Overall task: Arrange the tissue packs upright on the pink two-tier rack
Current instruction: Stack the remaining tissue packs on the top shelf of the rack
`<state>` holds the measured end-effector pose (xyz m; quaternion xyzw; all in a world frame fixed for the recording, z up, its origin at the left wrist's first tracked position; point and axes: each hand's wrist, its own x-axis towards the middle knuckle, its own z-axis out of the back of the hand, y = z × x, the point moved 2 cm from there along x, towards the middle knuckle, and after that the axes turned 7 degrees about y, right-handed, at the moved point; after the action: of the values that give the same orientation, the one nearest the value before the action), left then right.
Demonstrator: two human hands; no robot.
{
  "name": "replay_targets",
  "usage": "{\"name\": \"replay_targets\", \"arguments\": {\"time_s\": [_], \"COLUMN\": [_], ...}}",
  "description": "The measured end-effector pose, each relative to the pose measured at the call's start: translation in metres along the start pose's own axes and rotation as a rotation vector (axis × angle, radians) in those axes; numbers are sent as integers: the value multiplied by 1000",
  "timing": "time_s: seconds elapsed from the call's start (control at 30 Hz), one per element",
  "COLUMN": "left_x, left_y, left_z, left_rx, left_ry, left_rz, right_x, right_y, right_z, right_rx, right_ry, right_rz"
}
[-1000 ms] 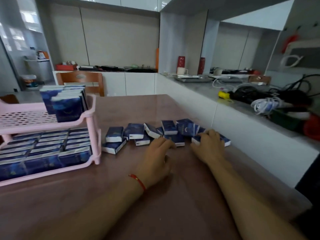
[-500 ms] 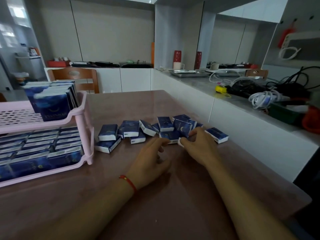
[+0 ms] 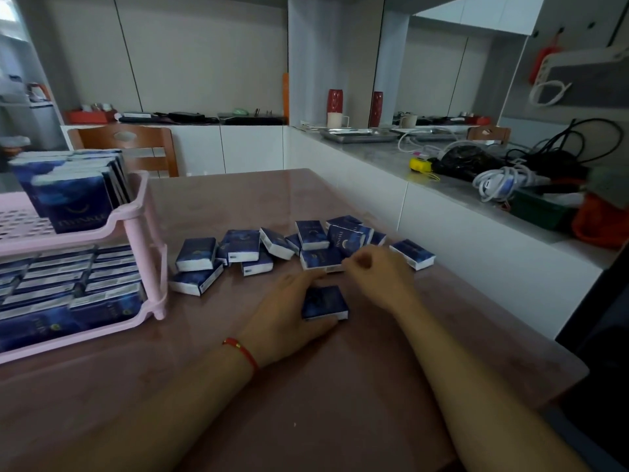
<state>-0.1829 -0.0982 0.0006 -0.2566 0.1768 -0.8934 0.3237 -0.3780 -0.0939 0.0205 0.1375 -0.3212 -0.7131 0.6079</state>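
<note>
The pink two-tier rack [image 3: 144, 233] stands at the table's left. Several dark blue tissue packs [image 3: 73, 199] stand upright at the right end of its top tier, and rows of packs [image 3: 64, 287] fill the lower tier. A loose pile of packs [image 3: 243, 247] lies flat mid-table, with one pack [image 3: 412, 254] apart at the right. My left hand [image 3: 286, 315] grips a single pack [image 3: 325, 303] between fingers and thumb, just in front of the pile. My right hand [image 3: 377, 277], blurred, hovers beside it with loosely curled fingers that hold nothing.
A white counter [image 3: 391, 158] runs along the table's right side, carrying cables [image 3: 500, 182], a black bag and metal trays. A wooden chair [image 3: 136, 144] stands behind the rack. The brown tabletop [image 3: 306, 403] stretches bare toward me.
My right hand pulled one pack out of the pile and passed it toward me. My left hand now holds that pack, and the right hand has let go.
</note>
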Motion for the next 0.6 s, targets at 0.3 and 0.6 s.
{"name": "replay_targets", "arguments": {"time_s": [0.3,0.6], "left_x": [-1,-3], "left_y": [8,24], "left_z": [11,11], "left_rx": [-287,-822], "left_ry": [-107,-263], "left_rz": [75,304], "right_x": [47,21], "right_y": [-89,-56], "right_z": [26,42], "right_rx": [-653,293], "right_ry": [-210,-303], "right_rz": [-306,50]}}
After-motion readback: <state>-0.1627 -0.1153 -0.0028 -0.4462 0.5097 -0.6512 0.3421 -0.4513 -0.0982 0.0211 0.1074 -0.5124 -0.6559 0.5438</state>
